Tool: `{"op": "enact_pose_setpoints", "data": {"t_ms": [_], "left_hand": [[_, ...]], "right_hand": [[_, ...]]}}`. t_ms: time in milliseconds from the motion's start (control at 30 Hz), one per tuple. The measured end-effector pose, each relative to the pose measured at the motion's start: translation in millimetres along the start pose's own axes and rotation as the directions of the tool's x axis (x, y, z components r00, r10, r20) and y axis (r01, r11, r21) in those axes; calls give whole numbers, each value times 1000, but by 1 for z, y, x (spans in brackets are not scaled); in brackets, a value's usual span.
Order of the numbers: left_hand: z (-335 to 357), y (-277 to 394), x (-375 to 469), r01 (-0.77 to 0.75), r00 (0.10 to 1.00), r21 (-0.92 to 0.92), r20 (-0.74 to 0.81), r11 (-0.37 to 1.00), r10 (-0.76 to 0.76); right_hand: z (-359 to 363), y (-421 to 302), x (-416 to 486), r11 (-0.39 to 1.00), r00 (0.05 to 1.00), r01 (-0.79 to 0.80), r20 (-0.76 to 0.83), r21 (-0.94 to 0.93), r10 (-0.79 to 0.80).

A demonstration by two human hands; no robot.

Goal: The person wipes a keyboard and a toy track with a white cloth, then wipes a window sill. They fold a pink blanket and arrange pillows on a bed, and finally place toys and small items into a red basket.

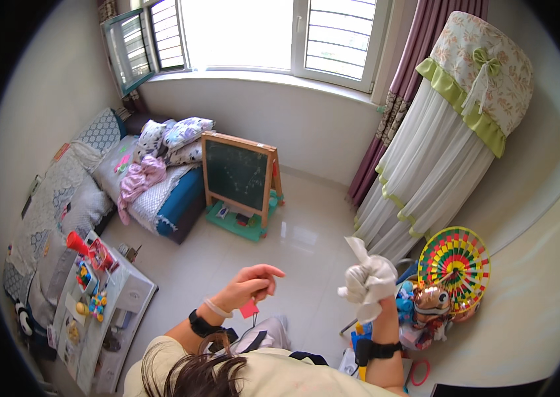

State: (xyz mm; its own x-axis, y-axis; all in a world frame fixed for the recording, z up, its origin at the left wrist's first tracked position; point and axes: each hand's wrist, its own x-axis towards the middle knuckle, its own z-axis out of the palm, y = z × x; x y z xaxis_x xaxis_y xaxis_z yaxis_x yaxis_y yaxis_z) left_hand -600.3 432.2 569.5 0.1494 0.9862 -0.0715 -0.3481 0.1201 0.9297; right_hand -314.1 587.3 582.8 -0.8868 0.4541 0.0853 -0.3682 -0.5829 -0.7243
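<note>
My right hand (382, 295) is raised in front of my body and gripped around a bunched white cloth (367, 280). The cloth covers most of the fingers, and one end of it sticks up to the left. My left hand (255, 283) hangs in the air at about the same level, its index finger stretched out and the other fingers curled. I see nothing held in it. A small red square tag (249, 308) with a dark cord shows just below the left hand; what it hangs from is hidden.
A wooden easel chalkboard (236, 171) stands ahead beside a sofa (185, 196) with cushions. At left is a low table (131, 293) bearing toys. A tall fabric-covered object (478, 74) with sheer drapes leans right, above a colourful pinwheel (454, 270) and a foil balloon (431, 300).
</note>
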Motion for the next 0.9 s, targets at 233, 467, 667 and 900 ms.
{"op": "enact_pose_setpoints", "data": {"t_ms": [233, 467, 667, 900], "left_hand": [[-102, 50, 121, -216, 964, -159, -193, 963, 184], [-178, 95, 290, -310, 946, -377, -211, 873, 245], [-211, 117, 409, -310, 949, -272, -139, 911, 281], [-267, 130, 557, -432, 867, -176, -352, 885, 353]], "right_hand": [[-62, -60, 176, 969, 972, 234, -18, -78, -236], [-208, -146, 314, 935, 922, 324, -173, -147, -347], [-288, -269, 457, 935, 930, 348, -102, -67, -354], [-496, -426, 626, 604, 647, 449, -226, -658, -728]]}}
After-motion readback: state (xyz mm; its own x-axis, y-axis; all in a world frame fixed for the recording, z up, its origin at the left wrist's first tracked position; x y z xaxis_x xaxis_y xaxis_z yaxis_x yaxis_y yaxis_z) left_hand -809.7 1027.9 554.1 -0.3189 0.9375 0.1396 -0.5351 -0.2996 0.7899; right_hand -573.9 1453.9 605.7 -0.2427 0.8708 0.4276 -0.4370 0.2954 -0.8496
